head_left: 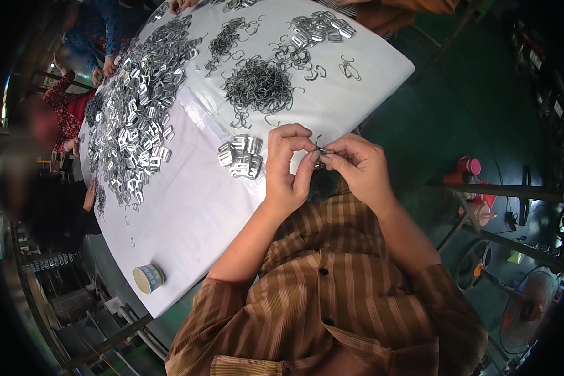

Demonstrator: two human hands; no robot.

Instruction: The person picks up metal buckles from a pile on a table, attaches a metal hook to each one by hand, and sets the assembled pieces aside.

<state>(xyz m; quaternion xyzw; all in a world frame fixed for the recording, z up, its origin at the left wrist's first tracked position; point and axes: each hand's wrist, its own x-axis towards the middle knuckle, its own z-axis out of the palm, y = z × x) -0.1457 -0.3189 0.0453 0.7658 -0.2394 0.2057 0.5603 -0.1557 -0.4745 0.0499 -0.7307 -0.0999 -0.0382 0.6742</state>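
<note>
In front of my body, just off the table's near edge, my left hand (287, 168) and my right hand (361, 168) meet at their fingertips. My left thumb and forefinger pinch a thin bent wire hook (319, 141). The right hand's fingers close on a small metal buckle (320, 164), mostly hidden by the fingertips. Beside my left hand, a small group of silver slotted buckles (240, 156) lies on the white-covered table (188, 244). Beyond it sits a tangled heap of dark wire hooks (257, 84).
A large heap of silver buckles (141, 109) spreads along the table's left side. More buckles (323, 28) lie at the far right. A paper cup (148, 279) stands near the lower left corner. Other people work around the table. A fan (529, 307) stands at right.
</note>
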